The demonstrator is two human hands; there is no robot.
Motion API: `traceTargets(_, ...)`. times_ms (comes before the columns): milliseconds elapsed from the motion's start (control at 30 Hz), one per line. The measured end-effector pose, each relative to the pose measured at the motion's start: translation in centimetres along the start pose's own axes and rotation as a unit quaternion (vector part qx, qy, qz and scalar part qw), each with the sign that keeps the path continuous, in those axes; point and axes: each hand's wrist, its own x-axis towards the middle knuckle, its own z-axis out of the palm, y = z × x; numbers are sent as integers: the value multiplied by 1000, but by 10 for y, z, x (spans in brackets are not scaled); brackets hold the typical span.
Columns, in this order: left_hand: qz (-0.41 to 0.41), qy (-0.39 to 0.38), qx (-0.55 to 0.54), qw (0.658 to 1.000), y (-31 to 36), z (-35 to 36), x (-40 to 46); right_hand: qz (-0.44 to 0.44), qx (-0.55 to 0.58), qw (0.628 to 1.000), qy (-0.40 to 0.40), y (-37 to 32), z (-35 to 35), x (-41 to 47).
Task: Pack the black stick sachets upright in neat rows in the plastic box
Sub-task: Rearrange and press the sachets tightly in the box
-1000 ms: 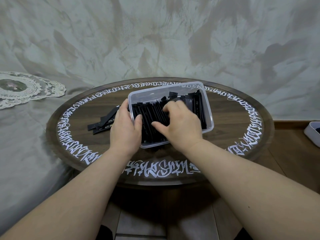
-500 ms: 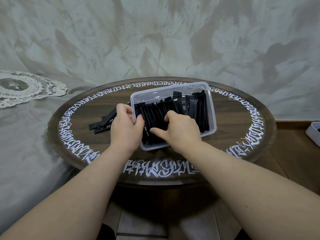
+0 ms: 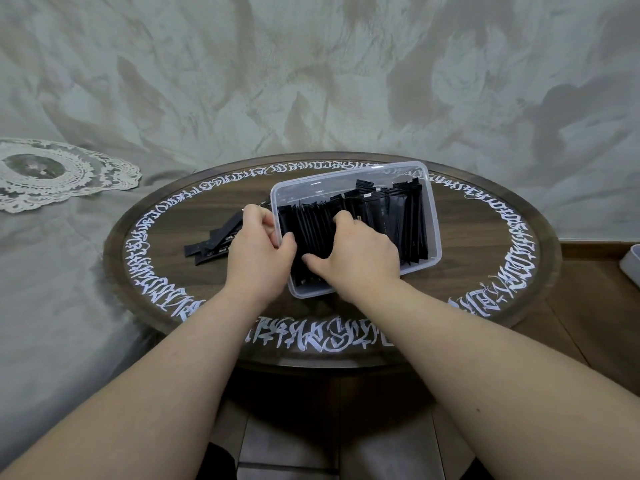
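Tabletop: sachets under right hand.

One head-worn view looks forward and down, close over the round table; wall behind.

Both forearms are bare to the elbow, with no sleeves, rings or watch.
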Motion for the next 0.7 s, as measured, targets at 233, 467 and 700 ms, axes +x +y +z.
traceTargets(233,-3,-10,1,1000,0,-2,0,-20,4,1000,-5,-2,4,-3)
traceTargets(467,-4,-19,6,1000,1,-3,1,-37,73,996,-16,2,5,0)
traceTargets(700,-10,-18,6,1000,-1,-2,2,-68,106,991,-49,8,8,1)
